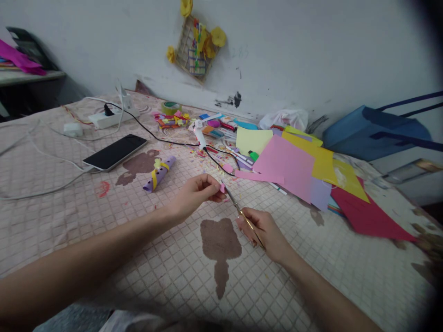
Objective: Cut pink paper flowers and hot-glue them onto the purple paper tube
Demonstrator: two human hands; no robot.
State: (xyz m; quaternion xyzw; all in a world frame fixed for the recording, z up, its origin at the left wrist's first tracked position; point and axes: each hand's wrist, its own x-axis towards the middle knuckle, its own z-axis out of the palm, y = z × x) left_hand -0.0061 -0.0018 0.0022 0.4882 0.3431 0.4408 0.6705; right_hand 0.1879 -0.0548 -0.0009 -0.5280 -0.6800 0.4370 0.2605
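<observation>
Pink paper scrap (pixel 222 187) sits near the middle of the frame, pinched between the thumb and curled fingers of the left hand (pixel 197 193). The right hand (pixel 263 230) is closed around the handles of a pair of scissors (pixel 232 199), with the blades pointing up to the scrap and their tips just beside it. How far the blades are open is hard to tell.

A checked cover (pixel 297 258) with brown stains spreads across the frame below a white wall (pixel 311 55). A blue bag (pixel 377 131) lies at the upper right. A paper flower craft (pixel 195 50) hangs on the wall at top center. At the right of the cover, a red sheet (pixel 367 216), a yellow sheet (pixel 323 161), a pink sheet (pixel 284 168) and a pale green sheet (pixel 252 140) overlap in a loose pile, and they look largely whole. A phone (pixel 114 152) and a power strip (pixel 110 119) lie at the left.

Some work is done: a purple paper tube (pixel 158 174), rolled and banded with a yellow strip, lies left of the hands, and a small heap of cut paper pieces (pixel 172 121) sits near a tape roll (pixel 170 108) at the back. Tiny paper bits (pixel 199 152) are scattered around the cords. The sheets in the pile remain to be used, as far as can be seen.
</observation>
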